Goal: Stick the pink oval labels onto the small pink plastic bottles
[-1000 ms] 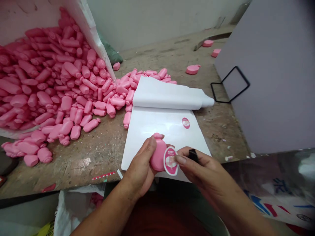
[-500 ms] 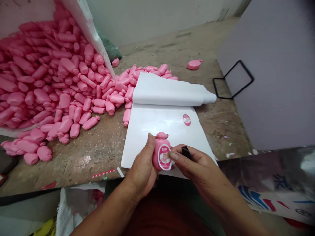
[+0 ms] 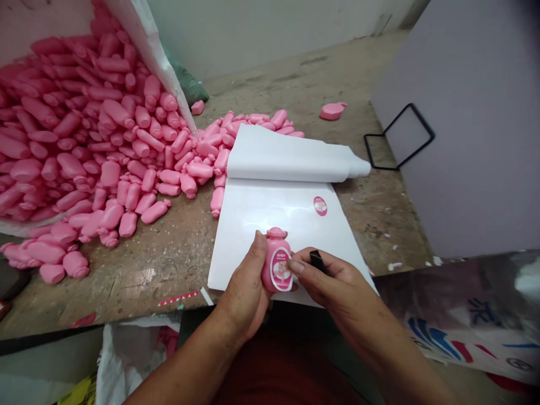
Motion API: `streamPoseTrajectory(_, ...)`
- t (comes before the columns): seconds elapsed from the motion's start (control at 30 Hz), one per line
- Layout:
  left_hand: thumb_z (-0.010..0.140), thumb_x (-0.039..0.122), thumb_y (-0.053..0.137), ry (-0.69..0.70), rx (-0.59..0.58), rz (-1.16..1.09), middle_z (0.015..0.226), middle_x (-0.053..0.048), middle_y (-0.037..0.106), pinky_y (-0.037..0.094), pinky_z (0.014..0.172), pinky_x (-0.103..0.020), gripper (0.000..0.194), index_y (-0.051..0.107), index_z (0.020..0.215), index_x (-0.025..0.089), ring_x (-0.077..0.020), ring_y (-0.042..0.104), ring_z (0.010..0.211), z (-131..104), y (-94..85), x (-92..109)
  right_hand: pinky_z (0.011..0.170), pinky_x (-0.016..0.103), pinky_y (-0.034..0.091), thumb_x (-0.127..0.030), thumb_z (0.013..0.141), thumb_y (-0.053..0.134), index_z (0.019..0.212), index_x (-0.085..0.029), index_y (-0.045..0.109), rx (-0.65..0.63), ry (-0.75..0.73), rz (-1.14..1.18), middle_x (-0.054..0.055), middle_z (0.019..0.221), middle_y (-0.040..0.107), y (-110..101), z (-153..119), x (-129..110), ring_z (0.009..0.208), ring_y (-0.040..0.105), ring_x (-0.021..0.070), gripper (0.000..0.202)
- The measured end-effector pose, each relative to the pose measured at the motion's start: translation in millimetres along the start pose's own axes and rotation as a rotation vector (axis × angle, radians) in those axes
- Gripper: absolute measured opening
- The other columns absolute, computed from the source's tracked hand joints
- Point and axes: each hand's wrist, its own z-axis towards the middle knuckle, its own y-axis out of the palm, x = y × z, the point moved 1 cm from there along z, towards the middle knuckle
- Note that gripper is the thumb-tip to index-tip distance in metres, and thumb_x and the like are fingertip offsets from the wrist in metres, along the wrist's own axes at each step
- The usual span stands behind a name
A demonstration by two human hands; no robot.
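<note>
My left hand (image 3: pixel 247 281) is closed around a small pink plastic bottle (image 3: pixel 276 241), thumb along its side, over the front edge of a white sheet. An oval pink label (image 3: pixel 281 270) with a white rim and the word BABY lies against the bottle's front. At the label's right edge, my right hand (image 3: pixel 331 281) is closed, its thumb and fingertips pinching there. A short black piece (image 3: pixel 317 260) shows at the right index finger; whether it is held or worn I cannot tell. Another oval label (image 3: pixel 320 206) sits on the white sheet (image 3: pixel 240 242).
Pink bottles (image 3: pixel 113 112) spill from a large white sack (image 3: pixel 162 56) on the left across the worn table (image 3: pixel 169 253). A folded-back stack of sheets (image 3: pixel 291 157) lies behind the sheet. One bottle (image 3: pixel 333 111) lies apart at the back. A black wire stand (image 3: pixel 399 138) is at right.
The bottle and both hands have shifted very slightly. The label sits a little closer against the bottle's front, and the right thumb is still at its edge.
</note>
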Motion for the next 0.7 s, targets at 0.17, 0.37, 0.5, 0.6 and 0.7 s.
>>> streamPoseTrajectory(0.17, 0.091, 0.059, 0.055, 0.023, 0.012, 0.041, 0.084, -0.003, 0.061, 0.045, 0.061, -0.023, 0.050, 0.062, 0.115, 0.015, -0.0118, 0.056, 0.069, 0.5, -2.0, -1.0, 0.051, 0.026, 0.024, -0.052, 0.075, 0.077, 0.069, -0.020, 0.065, -0.013, 0.011, 0.002, -0.006, 0.057, 0.041, -0.4, -0.9, 1.9, 0.053, 0.026, 0.0092, 0.035)
streamPoseTrajectory(0.37, 0.093, 0.056, 0.054, -0.008, -0.006, 0.031, 0.087, -0.004, 0.062, 0.044, 0.063, -0.024, 0.046, 0.061, 0.116, 0.016, -0.0124, 0.056, 0.070, 1.1, -4.1, -2.9, 0.051, 0.026, 0.023, -0.052, 0.075, 0.077, 0.071, -0.019, 0.065, -0.023, 0.005, 0.021, -0.005, 0.059, 0.044, -0.1, 0.0, 2.2, 0.054, 0.028, 0.0090, 0.035)
streamPoseTrajectory(0.5, 0.100, 0.048, 0.042, -0.093, 0.010, -0.019, 0.083, -0.004, 0.060, 0.042, 0.062, -0.024, 0.042, 0.060, 0.115, 0.014, -0.0110, 0.054, 0.067, 0.3, -0.9, 0.1, 0.052, 0.025, 0.026, -0.051, 0.075, 0.076, 0.069, -0.019, 0.063, -0.041, -0.010, 0.019, -0.005, 0.059, 0.044, -0.4, 0.7, 2.3, 0.054, 0.030, 0.0091, 0.035)
streamPoseTrajectory(0.6, 0.102, 0.047, 0.037, -0.136, 0.029, -0.042, 0.082, -0.004, 0.060, 0.041, 0.063, -0.024, 0.043, 0.060, 0.113, 0.012, -0.0106, 0.053, 0.067, -0.4, 2.1, 3.7, 0.053, 0.025, 0.028, -0.049, 0.077, 0.075, 0.071, -0.019, 0.064, -0.048, -0.029, 0.009, -0.005, 0.059, 0.044, -0.1, -0.4, 2.3, 0.055, 0.030, 0.0093, 0.032)
streamPoseTrajectory(0.7, 0.103, 0.045, 0.035, -0.122, 0.022, -0.048, 0.082, -0.005, 0.060, 0.041, 0.062, -0.024, 0.041, 0.059, 0.112, 0.012, -0.0108, 0.053, 0.066, -0.9, 3.2, 5.2, 0.054, 0.026, 0.029, -0.050, 0.076, 0.074, 0.069, -0.019, 0.064, -0.027, -0.057, -0.008, -0.005, 0.059, 0.044, 1.2, -1.4, 1.9, 0.055, 0.031, 0.0096, 0.033)
